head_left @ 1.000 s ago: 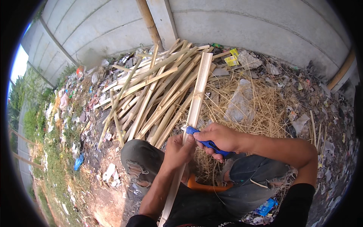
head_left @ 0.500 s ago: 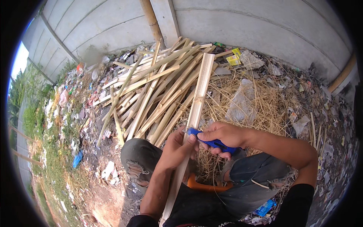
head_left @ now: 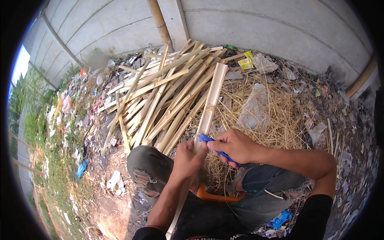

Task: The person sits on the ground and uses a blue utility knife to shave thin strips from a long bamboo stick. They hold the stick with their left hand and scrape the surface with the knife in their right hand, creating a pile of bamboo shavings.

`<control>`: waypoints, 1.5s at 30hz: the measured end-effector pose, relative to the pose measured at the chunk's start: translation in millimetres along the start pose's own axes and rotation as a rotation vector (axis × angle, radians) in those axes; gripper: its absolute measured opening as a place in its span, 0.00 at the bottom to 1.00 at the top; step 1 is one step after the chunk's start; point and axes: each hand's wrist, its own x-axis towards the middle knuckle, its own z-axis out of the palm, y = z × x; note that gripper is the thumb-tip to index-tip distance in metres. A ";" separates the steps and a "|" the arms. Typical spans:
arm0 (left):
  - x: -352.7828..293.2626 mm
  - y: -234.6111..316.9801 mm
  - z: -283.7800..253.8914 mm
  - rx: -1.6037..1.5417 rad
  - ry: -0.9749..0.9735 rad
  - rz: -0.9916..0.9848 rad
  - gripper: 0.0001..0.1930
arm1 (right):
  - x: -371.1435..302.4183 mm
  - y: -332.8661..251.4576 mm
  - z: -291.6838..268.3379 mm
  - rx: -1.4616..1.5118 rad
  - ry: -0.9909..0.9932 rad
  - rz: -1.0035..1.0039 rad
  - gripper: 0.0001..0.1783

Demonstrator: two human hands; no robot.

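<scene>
The left hand's (head_left: 188, 161) grip pinches the bamboo strip (head_left: 209, 110), its far end between twelve and one o'clock; the right hand (head_left: 233, 145) clasps the blue cutter (head_left: 206, 138). I'd keep strokes shallow, aimed away from the left hand.

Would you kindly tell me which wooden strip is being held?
The strip in the left hand, with the blue knife at it; those in the pile lie unheld.

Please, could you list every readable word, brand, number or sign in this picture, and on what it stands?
No text can be read in full.
Black shirt: pale letters, cut off at the lower edge.
Yellow wrapper: any print is too small.
Blue wrapper: any print is too blurred.
Blue cutter in the right hand: none distinguishable.
</scene>
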 end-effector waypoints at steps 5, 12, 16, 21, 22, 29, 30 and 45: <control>1.4 18.1 0.7 0.112 0.104 -0.095 0.21 | 2.9 10.2 18.1 0.029 0.182 -0.157 0.23; 4.2 9.8 -11.8 -0.209 -0.208 -0.061 0.21 | 15.7 10.8 -10.8 0.173 -0.192 0.004 0.24; -0.6 14.3 -9.3 -0.278 -0.300 0.028 0.21 | 9.6 -4.0 -27.2 0.163 -0.322 0.095 0.24; 1.8 6.6 -5.6 -0.188 -0.200 -0.043 0.25 | 8.2 -6.2 -17.3 0.203 -0.172 0.085 0.22; 3.7 4.7 -4.8 -0.157 -0.174 -0.032 0.26 | 8.2 -4.9 -12.5 0.205 -0.112 0.064 0.22; 10.2 4.7 1.0 0.110 0.098 -0.065 0.27 | 15.4 12.7 21.6 0.172 0.197 -0.147 0.24; 9.8 4.6 2.2 0.118 0.107 -0.072 0.26 | 16.4 15.3 20.8 0.164 0.182 -0.154 0.24; -0.7 22.8 -7.2 -0.316 -0.310 0.036 0.16 | 14.0 -0.5 -46.4 0.254 -0.487 0.153 0.24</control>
